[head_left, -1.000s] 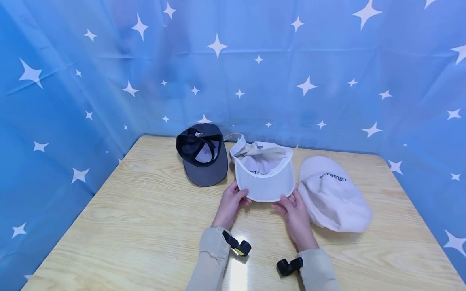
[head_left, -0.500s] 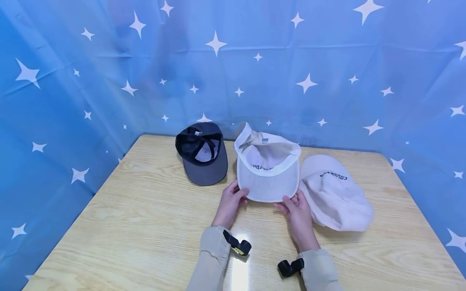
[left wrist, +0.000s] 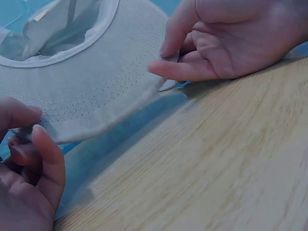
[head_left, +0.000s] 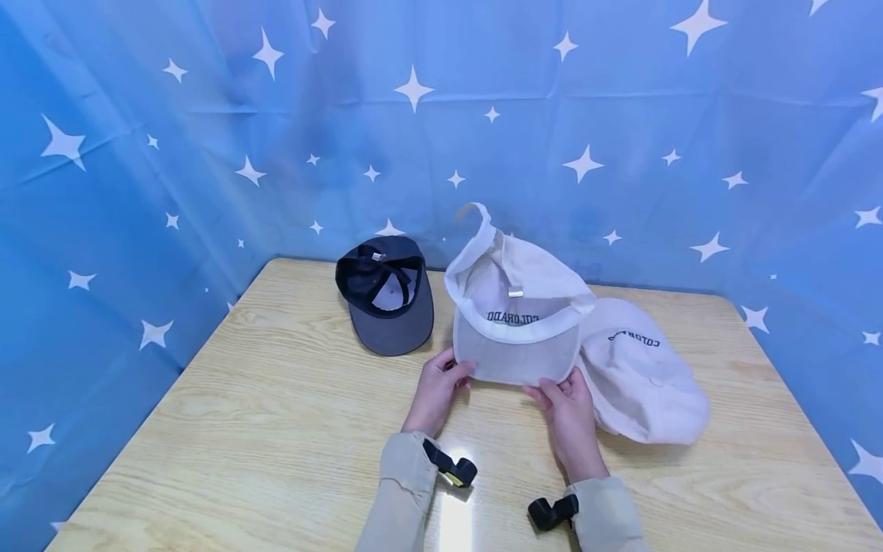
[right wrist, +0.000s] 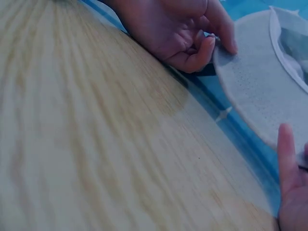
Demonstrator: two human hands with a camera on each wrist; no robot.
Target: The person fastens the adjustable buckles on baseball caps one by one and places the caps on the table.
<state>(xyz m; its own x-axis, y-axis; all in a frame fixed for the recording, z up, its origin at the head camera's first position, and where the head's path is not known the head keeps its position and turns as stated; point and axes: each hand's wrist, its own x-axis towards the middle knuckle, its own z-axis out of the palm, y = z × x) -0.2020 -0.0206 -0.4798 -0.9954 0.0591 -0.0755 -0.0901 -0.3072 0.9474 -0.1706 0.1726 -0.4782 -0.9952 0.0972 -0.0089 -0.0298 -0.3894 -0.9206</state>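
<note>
A white cap [head_left: 527,349] is held by its brim, the inside facing me and its back strap sticking up. COLORADO reads reversed inside its front. My left hand [head_left: 437,389] pinches the brim's left corner, thumb on top. At the right corner, my right hand [head_left: 567,414] pinches the brim the same way. In the left wrist view the stitched brim [left wrist: 96,91] spans between both hands, its edge raised over the table. The right wrist view shows the brim [right wrist: 255,72] with the left hand [right wrist: 178,33] at its far corner.
A dark grey cap [head_left: 396,330] lies with its opening up to the left of the held cap. Another white cap [head_left: 641,383], lettered COLORADO, rests on the right, partly overlapped by the held one. A blue starry curtain [head_left: 441,138] hangs behind the wooden table [head_left: 241,414].
The held white cap has tilted up, its crown and strap rising and shifting right, so more of the inside lettering shows. Both hands keep hold of the brim; the right has shifted slightly right.
</note>
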